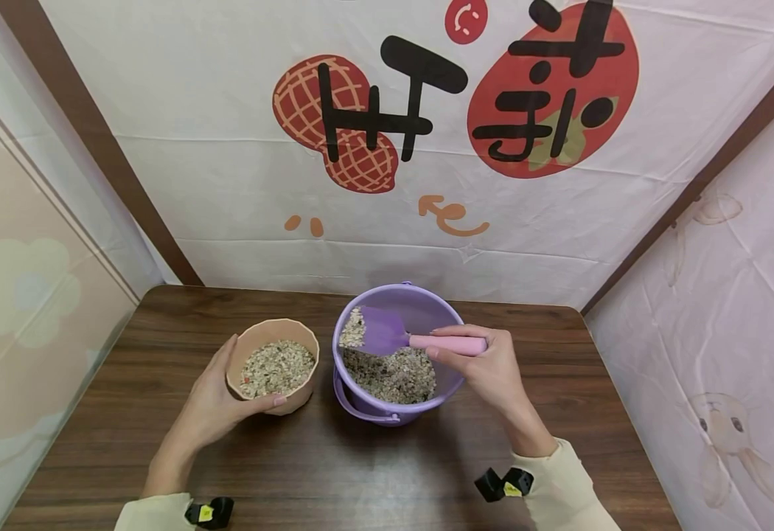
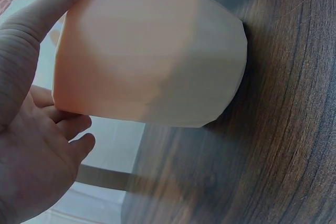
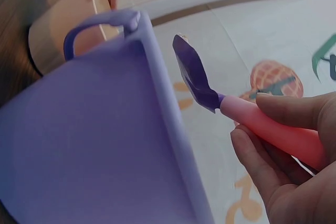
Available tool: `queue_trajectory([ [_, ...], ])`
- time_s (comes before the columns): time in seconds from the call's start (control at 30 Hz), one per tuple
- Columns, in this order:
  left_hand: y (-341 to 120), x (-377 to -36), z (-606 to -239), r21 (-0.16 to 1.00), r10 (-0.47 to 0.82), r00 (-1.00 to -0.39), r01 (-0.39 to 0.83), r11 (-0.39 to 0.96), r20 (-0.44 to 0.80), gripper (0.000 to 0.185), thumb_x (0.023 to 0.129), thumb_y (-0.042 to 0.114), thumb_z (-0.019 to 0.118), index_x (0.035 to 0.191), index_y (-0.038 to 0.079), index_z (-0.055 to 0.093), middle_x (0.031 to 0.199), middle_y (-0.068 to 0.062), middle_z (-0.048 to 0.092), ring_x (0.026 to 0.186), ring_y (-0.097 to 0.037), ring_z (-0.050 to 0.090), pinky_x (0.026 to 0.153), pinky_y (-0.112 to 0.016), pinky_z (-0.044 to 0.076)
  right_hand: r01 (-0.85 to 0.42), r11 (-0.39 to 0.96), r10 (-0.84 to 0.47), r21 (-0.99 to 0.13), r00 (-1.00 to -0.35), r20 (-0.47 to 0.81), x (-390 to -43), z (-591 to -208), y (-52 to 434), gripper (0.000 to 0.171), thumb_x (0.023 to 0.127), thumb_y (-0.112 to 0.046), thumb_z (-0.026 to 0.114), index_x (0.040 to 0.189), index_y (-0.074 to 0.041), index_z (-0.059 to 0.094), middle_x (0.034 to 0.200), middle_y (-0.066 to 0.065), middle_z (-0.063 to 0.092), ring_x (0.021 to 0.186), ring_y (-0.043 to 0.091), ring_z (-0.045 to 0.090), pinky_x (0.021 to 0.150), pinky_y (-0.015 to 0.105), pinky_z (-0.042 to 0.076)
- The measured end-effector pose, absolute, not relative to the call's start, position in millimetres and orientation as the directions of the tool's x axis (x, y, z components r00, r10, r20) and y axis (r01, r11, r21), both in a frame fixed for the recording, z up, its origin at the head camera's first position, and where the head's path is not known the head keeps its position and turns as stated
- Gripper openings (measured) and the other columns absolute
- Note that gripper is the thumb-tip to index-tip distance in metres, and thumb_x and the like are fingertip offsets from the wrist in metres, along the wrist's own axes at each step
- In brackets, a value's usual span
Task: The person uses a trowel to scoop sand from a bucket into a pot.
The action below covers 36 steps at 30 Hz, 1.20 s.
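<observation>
Purple bucket (image 1: 396, 346) mid-table | right hand (image 1: 486, 365) fingers curled round scoop (image 1: 403, 338) above it | left hand (image 1: 217, 398) wraps grain-filled cup (image 1: 273, 365) beside bucket

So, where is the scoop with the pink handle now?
In the head view, the scoop is right of centre, over the purple bucket, held by the right hand.

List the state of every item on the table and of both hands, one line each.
Peach cup: upright on the table, partly filled with grain mix, gripped by the left hand.
Purple bucket: upright, grain mix in the bottom, handle folded down at the front.
Scoop: held level over the bucket, a little grain on its purple blade.
Left hand: wrapped round the cup.
Right hand: gripping the scoop's pink handle.
Table: bare dark wood around them.
</observation>
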<state>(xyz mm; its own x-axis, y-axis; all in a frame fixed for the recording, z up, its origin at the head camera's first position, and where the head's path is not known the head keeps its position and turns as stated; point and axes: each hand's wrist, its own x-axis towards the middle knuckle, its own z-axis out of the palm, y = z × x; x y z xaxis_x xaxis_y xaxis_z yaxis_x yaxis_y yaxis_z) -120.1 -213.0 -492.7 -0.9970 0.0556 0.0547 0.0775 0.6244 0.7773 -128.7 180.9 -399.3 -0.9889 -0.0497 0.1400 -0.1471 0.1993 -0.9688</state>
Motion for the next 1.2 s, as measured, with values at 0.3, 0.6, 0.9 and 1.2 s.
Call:
queue_trajectory([
  [0.3, -212.4, -121.0, -492.4, 0.78, 0.054, -0.997, 0.07, 0.622, 0.047, 0.135, 0.07, 0.046, 0.093, 0.162, 0.0, 0.006, 0.16, -0.032, 0.022, 0.141, -0.052, 0.031, 0.107, -0.069, 0.032, -0.154, 0.226, -0.139, -0.962, -0.982, 0.124, -135.0, -389.1, 151.8, 0.023, 0.076, -0.01, 0.09, 0.098, -0.007, 0.081, 0.085, 0.006, 0.077, 0.065, 0.012, 0.062, 0.053, 0.022, 0.049],
  [0.6, -212.9, -120.9, -493.0, 0.777, 0.054, -0.998, 0.065, 0.627, 0.039, 0.135, 0.07, 0.047, 0.093, 0.162, 0.001, 0.005, 0.161, -0.032, 0.021, 0.142, -0.052, 0.03, 0.108, -0.07, 0.031, -0.184, 0.258, -0.193, -0.948, -0.972, 0.136, -146.1, -383.0, 124.7, 0.024, 0.075, -0.011, 0.091, 0.097, -0.007, 0.082, 0.083, 0.001, 0.077, 0.065, 0.009, 0.062, 0.054, 0.021, 0.049],
  [0.9, -213.6, -119.5, -492.5, 0.77, 0.053, -0.998, 0.05, 0.636, 0.021, 0.137, 0.07, 0.049, 0.092, 0.163, 0.004, 0.003, 0.163, -0.03, 0.018, 0.143, -0.053, 0.026, 0.108, -0.071, 0.029, -0.242, 0.321, -0.255, -0.916, -0.953, 0.163, -157.0, -379.0, 99.7, 0.02, 0.076, -0.011, 0.09, 0.094, -0.012, 0.083, 0.081, -0.008, 0.077, 0.071, 0.008, 0.066, 0.056, 0.022, 0.049],
  [1.2, -213.2, -119.7, -493.2, 0.777, 0.054, -0.998, 0.051, 0.627, 0.022, 0.137, 0.069, 0.048, 0.093, 0.163, 0.004, 0.003, 0.162, -0.031, 0.018, 0.143, -0.053, 0.027, 0.108, -0.072, 0.029, -0.303, 0.384, -0.299, -0.872, -0.935, 0.193, -165.8, -381.3, 80.4, 0.016, 0.076, -0.015, 0.091, 0.089, -0.017, 0.083, 0.078, -0.015, 0.075, 0.082, 0.005, 0.07, 0.067, 0.025, 0.054],
])
